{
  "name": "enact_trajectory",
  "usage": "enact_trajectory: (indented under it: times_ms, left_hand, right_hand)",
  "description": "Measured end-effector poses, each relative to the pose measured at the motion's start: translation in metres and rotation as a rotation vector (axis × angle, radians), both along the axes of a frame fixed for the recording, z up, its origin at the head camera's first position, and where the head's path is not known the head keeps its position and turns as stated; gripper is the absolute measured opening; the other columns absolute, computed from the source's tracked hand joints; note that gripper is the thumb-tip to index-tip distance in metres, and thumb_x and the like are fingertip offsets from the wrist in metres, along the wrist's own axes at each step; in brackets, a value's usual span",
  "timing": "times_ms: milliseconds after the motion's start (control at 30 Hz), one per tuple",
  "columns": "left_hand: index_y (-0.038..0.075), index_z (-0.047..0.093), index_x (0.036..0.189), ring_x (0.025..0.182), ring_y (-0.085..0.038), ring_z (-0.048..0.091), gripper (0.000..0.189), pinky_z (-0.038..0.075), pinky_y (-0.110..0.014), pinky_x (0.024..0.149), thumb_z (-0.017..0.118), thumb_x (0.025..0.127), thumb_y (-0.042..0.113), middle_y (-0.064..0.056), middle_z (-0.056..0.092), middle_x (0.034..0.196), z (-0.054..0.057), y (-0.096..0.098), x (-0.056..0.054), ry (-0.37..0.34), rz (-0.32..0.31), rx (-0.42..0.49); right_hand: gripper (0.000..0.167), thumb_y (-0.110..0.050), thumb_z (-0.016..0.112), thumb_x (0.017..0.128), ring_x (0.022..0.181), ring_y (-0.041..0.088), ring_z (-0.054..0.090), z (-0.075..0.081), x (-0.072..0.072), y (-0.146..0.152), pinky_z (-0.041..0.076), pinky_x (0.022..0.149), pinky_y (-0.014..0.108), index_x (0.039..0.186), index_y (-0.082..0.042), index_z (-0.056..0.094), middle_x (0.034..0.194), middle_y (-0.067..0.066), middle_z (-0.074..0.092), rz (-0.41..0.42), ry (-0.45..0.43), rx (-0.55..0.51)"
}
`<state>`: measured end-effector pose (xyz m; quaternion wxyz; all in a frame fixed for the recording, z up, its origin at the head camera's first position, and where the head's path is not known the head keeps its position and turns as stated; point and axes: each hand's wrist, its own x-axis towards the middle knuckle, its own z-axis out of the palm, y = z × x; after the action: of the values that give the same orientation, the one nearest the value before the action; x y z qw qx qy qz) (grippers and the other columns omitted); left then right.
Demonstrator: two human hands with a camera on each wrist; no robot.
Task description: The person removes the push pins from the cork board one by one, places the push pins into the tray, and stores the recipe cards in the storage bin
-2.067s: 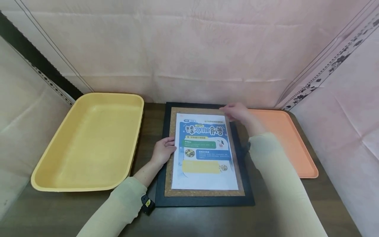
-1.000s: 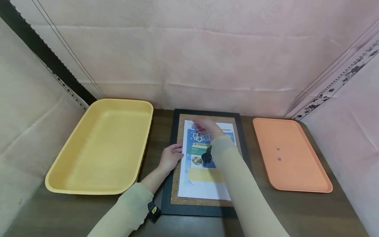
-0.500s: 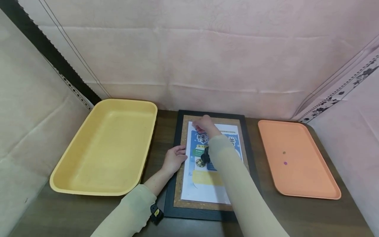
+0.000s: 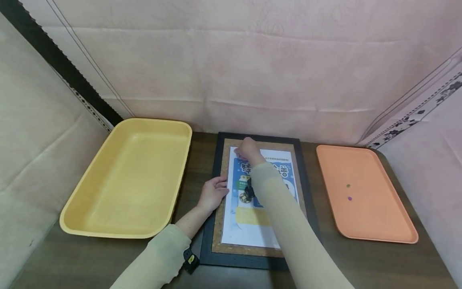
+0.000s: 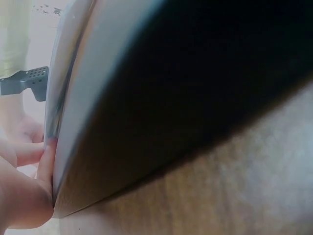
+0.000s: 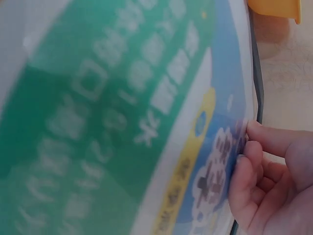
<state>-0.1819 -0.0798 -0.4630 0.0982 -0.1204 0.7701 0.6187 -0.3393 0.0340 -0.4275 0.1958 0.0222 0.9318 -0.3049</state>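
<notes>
A cork board (image 4: 231, 249) in a black frame (image 4: 249, 261) lies on the table, with a blue and white printed sheet (image 4: 249, 237) on top of it. My left hand (image 4: 212, 194) rests at the left edge of the sheet, fingers extended over the cork and frame side. At the sheet's upper left corner is my right hand (image 4: 249, 149), its fingers curled. The right wrist view shows its thumb (image 6: 271, 137) and index fingertip meeting there around a small dark thing, mostly hidden by the fingers. I cannot tell its kind. The right forearm covers part of the sheet.
A large yellow tray (image 4: 124, 234) stands left of the board. To the right lies an orange tray (image 4: 375, 224) bearing a small green piece (image 4: 348, 186) and a small purple piece (image 4: 349, 198). Pale cloth (image 4: 231, 72) hangs behind and along both sides.
My right hand has moved from the sheet's upper right corner to its upper left corner and stays there. The left hand keeps its place at the sheet's left edge. The head view has shifted slightly.
</notes>
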Motion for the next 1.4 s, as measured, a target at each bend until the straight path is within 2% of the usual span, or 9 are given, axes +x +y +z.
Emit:
enact_trajectory:
  times_ms: [167,433,567,767,933,1067,1167,1300,1400]
  left_hand:
    - [0.002,0.050,0.132,0.111,-0.025,0.061,0.042,0.051,-0.036,0.093,0.056,0.090,0.004,-0.015,0.064,0.118,0.000,-0.001,0.001,-0.009,0.011,-0.004]
    - [-0.001,0.051,0.130,0.109,-0.025,0.063,0.040,0.052,-0.035,0.091,0.055,0.090,0.002,-0.017,0.065,0.117,-0.004,-0.001,0.001,0.032,0.024,-0.018]
    - [0.000,0.050,0.131,0.109,-0.025,0.063,0.041,0.052,-0.035,0.091,0.055,0.090,0.003,-0.016,0.065,0.117,-0.004,-0.001,0.001,0.027,0.018,-0.017]
    - [-0.001,0.052,0.129,0.109,-0.025,0.063,0.040,0.052,-0.035,0.091,0.056,0.089,0.002,-0.017,0.065,0.116,-0.004,-0.001,0.000,0.046,0.024,-0.015]
    - [-0.001,0.052,0.130,0.109,-0.024,0.063,0.041,0.052,-0.034,0.091,0.056,0.090,0.002,-0.016,0.065,0.116,-0.004,-0.001,0.000,0.034,0.019,-0.015]
    - [0.000,0.052,0.130,0.109,-0.024,0.063,0.041,0.052,-0.034,0.091,0.057,0.089,0.002,-0.016,0.065,0.117,-0.004,-0.001,0.001,0.031,0.022,-0.012]
    - [-0.001,0.052,0.129,0.108,-0.025,0.063,0.041,0.052,-0.034,0.090,0.057,0.089,0.002,-0.017,0.065,0.116,-0.004,-0.001,0.001,0.040,0.017,-0.012]
    - [-0.002,0.052,0.129,0.107,-0.025,0.064,0.040,0.053,-0.035,0.090,0.057,0.090,0.002,-0.018,0.065,0.115,-0.002,0.000,0.001,0.054,0.001,-0.010]
    - [-0.001,0.052,0.130,0.107,-0.024,0.064,0.041,0.052,-0.035,0.090,0.057,0.090,0.003,-0.017,0.065,0.115,-0.001,-0.001,0.001,0.049,0.000,0.000]
  right_hand:
    - [0.019,-0.023,0.060,0.091,0.057,0.015,0.052,-0.002,-0.003,-0.003,0.045,0.057,0.025,0.086,-0.007,0.067,0.067,0.004,0.056,0.070,0.021,0.049]
    - [0.030,-0.021,0.060,0.089,0.056,0.016,0.043,-0.010,-0.008,0.005,0.039,0.060,0.029,0.063,-0.010,0.051,0.054,-0.002,0.042,0.102,0.034,-0.064]
    - [0.030,-0.026,0.063,0.088,0.056,0.016,0.043,-0.010,-0.007,0.003,0.038,0.060,0.028,0.064,-0.011,0.052,0.056,-0.001,0.043,0.112,0.007,-0.071]
    - [0.023,-0.026,0.062,0.086,0.062,0.014,0.049,-0.004,0.000,-0.007,0.042,0.060,0.025,0.069,-0.013,0.055,0.063,-0.002,0.048,0.224,0.071,-0.014]
    - [0.035,-0.026,0.063,0.085,0.049,0.011,0.045,-0.012,-0.012,-0.005,0.042,0.050,0.021,0.059,-0.015,0.043,0.052,-0.005,0.039,0.223,0.004,-0.030]
    - [0.031,-0.033,0.065,0.083,0.051,0.012,0.047,-0.015,-0.014,-0.003,0.044,0.050,0.023,0.064,-0.015,0.048,0.057,-0.003,0.043,0.125,-0.034,-0.128]
    - [0.028,-0.036,0.065,0.082,0.058,0.014,0.048,-0.014,-0.007,-0.007,0.042,0.055,0.025,0.071,-0.013,0.055,0.063,-0.002,0.049,0.091,0.040,-0.179]
    - [0.020,-0.029,0.066,0.084,0.071,0.017,0.054,-0.013,-0.003,-0.014,0.044,0.066,0.028,0.078,-0.010,0.065,0.075,0.002,0.062,0.177,0.140,-0.159]
    - [0.014,-0.023,0.066,0.085,0.081,0.020,0.058,-0.011,-0.003,-0.017,0.047,0.075,0.032,0.083,-0.009,0.070,0.083,0.006,0.067,0.219,0.171,-0.135]
